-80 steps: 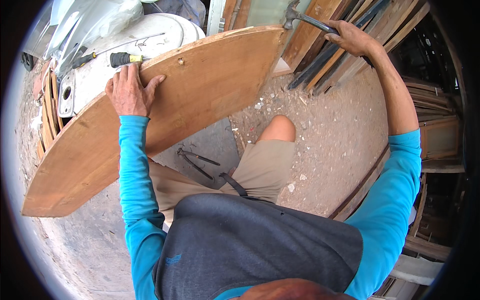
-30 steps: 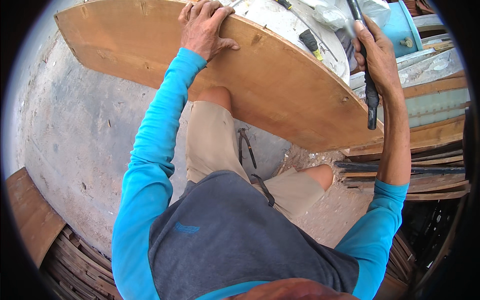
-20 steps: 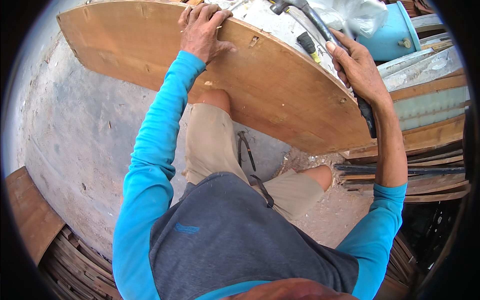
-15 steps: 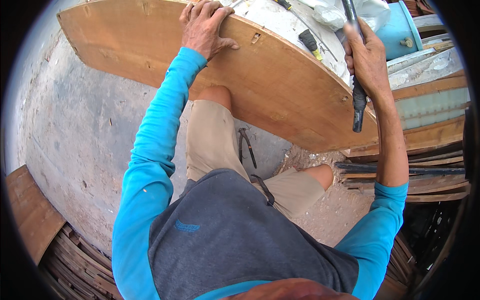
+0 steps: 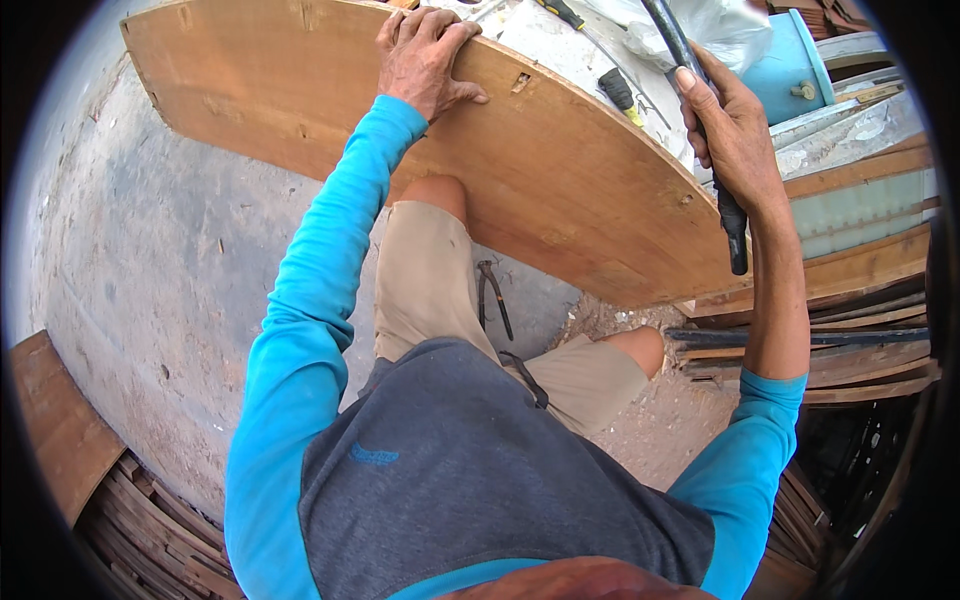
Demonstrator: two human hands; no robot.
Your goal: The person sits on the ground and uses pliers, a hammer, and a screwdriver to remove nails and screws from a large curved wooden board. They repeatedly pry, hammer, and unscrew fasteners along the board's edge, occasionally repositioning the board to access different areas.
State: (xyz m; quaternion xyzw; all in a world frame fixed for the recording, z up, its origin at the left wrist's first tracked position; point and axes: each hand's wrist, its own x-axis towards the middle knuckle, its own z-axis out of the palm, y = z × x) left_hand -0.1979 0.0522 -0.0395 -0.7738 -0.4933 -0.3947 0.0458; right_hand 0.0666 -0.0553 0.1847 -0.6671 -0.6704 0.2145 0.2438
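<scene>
A wide brown wooden panel (image 5: 560, 190) stands on its edge in front of me, slightly tilted. Over its top edge my left hand (image 5: 425, 62) is hooked, fingers on the far side and thumb against the near face. To the right, my right hand (image 5: 728, 125) grips a black rod-like tool (image 5: 733, 225) by its wrapped handle, thumb along the shaft. The tool's upper end runs out of the picture, so its head is hidden. It is held up at a slant, beside the panel's right end. Pincers (image 5: 491, 295) with dark handles lie on the floor by my knee.
Behind the panel, a white surface (image 5: 540, 40) bears a yellow-and-black screwdriver (image 5: 562, 12) and a dark-handled tool (image 5: 615, 90). A light-blue bucket (image 5: 795, 65) stands at the back right. Wooden strips are stacked at right (image 5: 870, 360) and lower left (image 5: 150, 520).
My left hand and the panel's top edge appear slightly further right. The black tool has tilted, its lower end now a little further right and lower.
</scene>
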